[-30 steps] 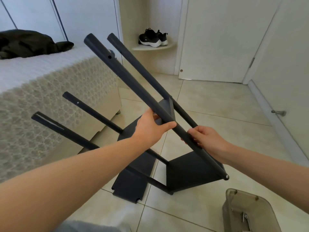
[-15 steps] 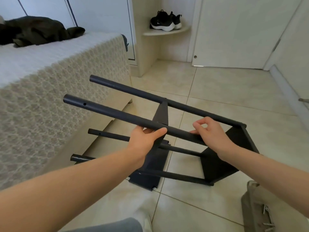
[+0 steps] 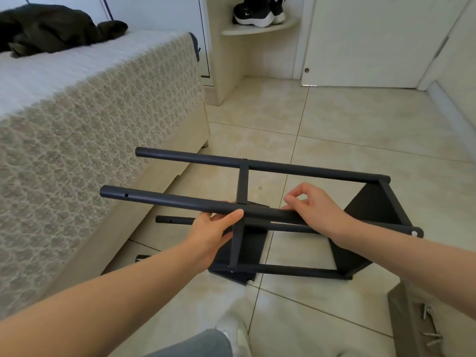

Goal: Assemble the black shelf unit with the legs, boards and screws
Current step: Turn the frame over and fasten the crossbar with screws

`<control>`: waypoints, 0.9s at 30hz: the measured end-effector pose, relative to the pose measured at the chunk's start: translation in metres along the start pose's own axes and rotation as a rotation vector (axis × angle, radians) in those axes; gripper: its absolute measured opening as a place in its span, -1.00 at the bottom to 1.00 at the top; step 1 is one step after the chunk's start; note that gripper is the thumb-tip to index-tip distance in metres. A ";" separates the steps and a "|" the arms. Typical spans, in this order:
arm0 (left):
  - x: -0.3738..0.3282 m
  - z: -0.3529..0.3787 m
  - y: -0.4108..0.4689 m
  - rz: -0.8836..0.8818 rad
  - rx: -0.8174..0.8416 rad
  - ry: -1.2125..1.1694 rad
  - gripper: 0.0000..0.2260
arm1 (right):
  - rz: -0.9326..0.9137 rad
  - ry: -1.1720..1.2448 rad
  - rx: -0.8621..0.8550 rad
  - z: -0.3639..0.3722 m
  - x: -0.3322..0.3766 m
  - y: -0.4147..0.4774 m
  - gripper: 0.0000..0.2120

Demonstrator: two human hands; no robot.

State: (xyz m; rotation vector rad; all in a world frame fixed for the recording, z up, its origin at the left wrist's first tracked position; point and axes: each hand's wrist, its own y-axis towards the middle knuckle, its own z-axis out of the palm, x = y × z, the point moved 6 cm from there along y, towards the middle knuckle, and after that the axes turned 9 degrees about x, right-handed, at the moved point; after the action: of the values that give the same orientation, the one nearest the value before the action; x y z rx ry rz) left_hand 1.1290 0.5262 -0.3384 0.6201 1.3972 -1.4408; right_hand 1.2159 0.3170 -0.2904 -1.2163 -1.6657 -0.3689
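Showing the black shelf unit (image 3: 371, 210) lying on its side on the tiled floor (image 3: 360, 130), just beside the foot corner of the bed (image 3: 103, 124), with the free ends of its four legs pointing toward the bed. The end board (image 3: 386, 228) stands at the side of the unit farthest from the bed; the middle board (image 3: 242, 186), seen edge-on, crosses the legs about halfway toward the bed.

The near upper leg (image 3: 167, 200) runs across the middle of the view, and both hands are on it. The left hand (image 3: 213, 233), the one closer to the bed, grips this leg from below, with the thumb laid over the top where the middle board meets it. The right hand (image 3: 316, 212), farther from the bed, lies over the same leg with its fingers curled on the far side; the thumb and forefinger are bent into a loop, and whether they pinch anything small cannot be told. A screw head (image 3: 414, 233) shows at the end of this leg away from the bed.

The far upper leg (image 3: 296, 168) lies parallel beyond both hands. The two lower legs (image 3: 283, 269) are down by the floor under the forearms.

A grey tray (image 3: 401, 318) holding loose screws (image 3: 427, 315) sits on the floor on the side of the unit away from the bed. A dark garment (image 3: 51, 27) lies on top of the bed.
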 end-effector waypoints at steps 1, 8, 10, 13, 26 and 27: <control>0.004 -0.002 0.001 -0.008 0.003 -0.009 -0.62 | 0.005 -0.008 0.006 0.003 -0.002 0.002 -0.97; 0.006 0.001 0.001 -0.031 0.014 0.003 -0.68 | 0.003 -0.041 -0.006 0.002 -0.009 0.008 -0.95; 0.010 -0.002 -0.002 -0.058 0.014 0.030 -0.72 | 0.010 -0.046 0.009 0.005 -0.014 0.008 -0.95; 0.017 -0.005 -0.009 -0.092 0.022 0.055 -0.72 | 0.017 -0.054 0.045 0.013 -0.021 0.007 -0.93; -0.036 0.005 -0.009 -0.036 -0.124 1.073 -0.64 | 0.002 -0.046 0.076 0.007 -0.016 0.004 -0.91; -0.046 0.006 -0.010 0.008 -0.166 1.228 -0.62 | -0.003 -0.047 0.080 0.006 -0.016 0.003 -0.90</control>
State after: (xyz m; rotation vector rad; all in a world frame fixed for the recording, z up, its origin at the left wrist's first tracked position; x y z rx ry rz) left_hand 1.1393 0.5321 -0.2926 1.5257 2.3755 -0.8605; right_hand 1.2153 0.3145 -0.3075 -1.1715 -1.7064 -0.2748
